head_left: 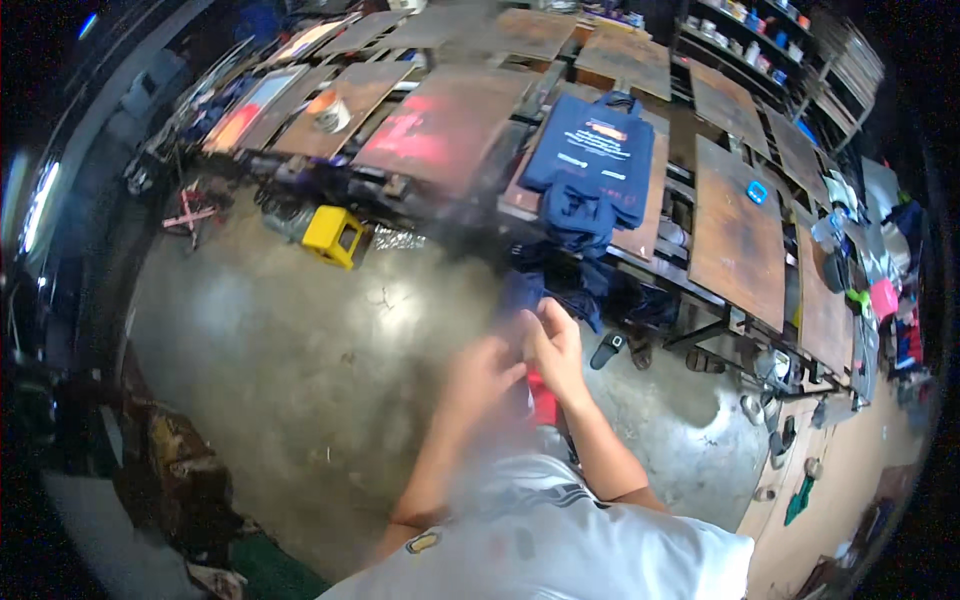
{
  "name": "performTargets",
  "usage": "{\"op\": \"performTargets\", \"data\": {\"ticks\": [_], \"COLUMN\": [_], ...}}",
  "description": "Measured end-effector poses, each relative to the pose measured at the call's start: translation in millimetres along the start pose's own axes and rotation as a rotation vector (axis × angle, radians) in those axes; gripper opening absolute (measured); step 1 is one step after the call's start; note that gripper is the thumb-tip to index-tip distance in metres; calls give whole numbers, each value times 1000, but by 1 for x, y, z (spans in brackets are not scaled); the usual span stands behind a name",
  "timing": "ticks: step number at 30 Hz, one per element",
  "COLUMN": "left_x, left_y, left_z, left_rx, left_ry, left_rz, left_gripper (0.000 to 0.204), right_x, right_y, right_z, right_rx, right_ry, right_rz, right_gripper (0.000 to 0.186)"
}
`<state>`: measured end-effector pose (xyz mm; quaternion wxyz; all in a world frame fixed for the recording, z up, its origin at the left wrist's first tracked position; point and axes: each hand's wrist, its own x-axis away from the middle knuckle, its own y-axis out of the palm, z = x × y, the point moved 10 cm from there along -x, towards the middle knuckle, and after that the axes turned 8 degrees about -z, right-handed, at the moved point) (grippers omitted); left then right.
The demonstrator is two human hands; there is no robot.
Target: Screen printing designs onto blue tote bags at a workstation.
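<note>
In front of my body, my left hand [480, 372] is smeared by motion, and its fingers cannot be made out well. Close beside it is my right hand [556, 345], fingers curled in toward the thumb. Dark navy cloth [527, 290] shows blurred just beyond the fingertips; whether a hand grips it I cannot tell. Farther ahead, a stack of navy tote bags [585, 150] with printed fronts lies on a board. One bag [578, 212] hangs crumpled over the near edge.
Rows of worn boards [738, 230] stand on metal frames ahead, one carrying a small blue device [757, 192]. A white bucket [330, 112] sits on another. On the concrete floor are a yellow stool [333, 236] and sandals [607, 350]. Shelves [745, 40] hold containers at the back right.
</note>
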<state>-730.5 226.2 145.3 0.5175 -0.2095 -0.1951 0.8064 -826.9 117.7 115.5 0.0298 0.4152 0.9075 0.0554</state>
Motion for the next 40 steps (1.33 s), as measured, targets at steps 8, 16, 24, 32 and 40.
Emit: {"op": "performTargets", "data": {"ticks": [8,16,24,32,40], "left_x": [66,76,-2,-95,-173], "left_y": [-93,-116,-90,-61,-19], "left_z": [-2,-37,-17,1,1], "left_rx": [355,541,372,233,684], "left_ry": [-47,-182,-94,-27,-106], "left_rz": [407,533,517,347,282], "left_gripper": [29,21,16,23,24], "right_x": [27,9,-39,-110,-178], "right_y": [108,114,87,27,-12], "right_z": [-56,-37,-24,-34,-47], "right_rx": [325,190,43,72,78], "right_ry": [-410,-177,-140,-199,-216], "right_rz": [-321,-434,-337,-130,-134], "right_gripper": [21,14,13,22,31]}}
